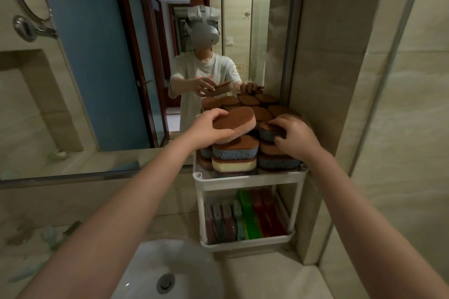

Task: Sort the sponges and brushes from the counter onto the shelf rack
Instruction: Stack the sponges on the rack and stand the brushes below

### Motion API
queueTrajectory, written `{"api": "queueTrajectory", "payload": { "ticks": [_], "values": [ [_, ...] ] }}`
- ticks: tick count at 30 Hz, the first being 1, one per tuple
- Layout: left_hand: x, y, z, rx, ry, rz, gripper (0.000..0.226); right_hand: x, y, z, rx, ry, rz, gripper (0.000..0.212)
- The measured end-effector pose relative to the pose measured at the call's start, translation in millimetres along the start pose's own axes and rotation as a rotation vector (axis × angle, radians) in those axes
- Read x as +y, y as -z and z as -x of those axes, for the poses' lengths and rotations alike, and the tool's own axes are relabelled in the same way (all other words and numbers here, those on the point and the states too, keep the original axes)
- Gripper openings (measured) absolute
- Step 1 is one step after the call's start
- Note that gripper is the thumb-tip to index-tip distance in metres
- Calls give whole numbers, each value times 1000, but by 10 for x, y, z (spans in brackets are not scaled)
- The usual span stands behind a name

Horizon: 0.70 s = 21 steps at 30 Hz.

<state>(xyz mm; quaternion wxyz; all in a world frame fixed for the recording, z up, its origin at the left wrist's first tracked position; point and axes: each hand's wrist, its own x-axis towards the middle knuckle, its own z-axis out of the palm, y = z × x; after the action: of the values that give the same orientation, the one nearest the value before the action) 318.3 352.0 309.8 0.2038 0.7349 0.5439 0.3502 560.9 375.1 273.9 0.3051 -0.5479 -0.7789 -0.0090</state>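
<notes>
Mid-frame, left grip (209,126) held a sponge (235,121) brown-side up, long axis left-right; right grip (296,136) clutched a blue sponge (266,135)

Beige tile walls (401,104), mirror (97,56), white sink (179,264)

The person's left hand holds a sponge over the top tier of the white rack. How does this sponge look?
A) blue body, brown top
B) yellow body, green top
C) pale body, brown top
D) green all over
C: the sponge gripped by the left hand shows a brown scouring top over a pale body, while the blue-bodied sponge is the one the right hand grips.
</notes>
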Motion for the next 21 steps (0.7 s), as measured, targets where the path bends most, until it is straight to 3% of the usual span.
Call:
{"api": "queueTrajectory", "payload": {
  "ticks": [9, 21],
  "values": [
    [106, -15, -146, -216, -70, -320, 55, -132, -278, 48, 316, -78, 113, 34],
    [7, -69, -229, -247, -31, -549, 54, -192, -337, 56, 376, -99, 186, 27]
  ]
}}
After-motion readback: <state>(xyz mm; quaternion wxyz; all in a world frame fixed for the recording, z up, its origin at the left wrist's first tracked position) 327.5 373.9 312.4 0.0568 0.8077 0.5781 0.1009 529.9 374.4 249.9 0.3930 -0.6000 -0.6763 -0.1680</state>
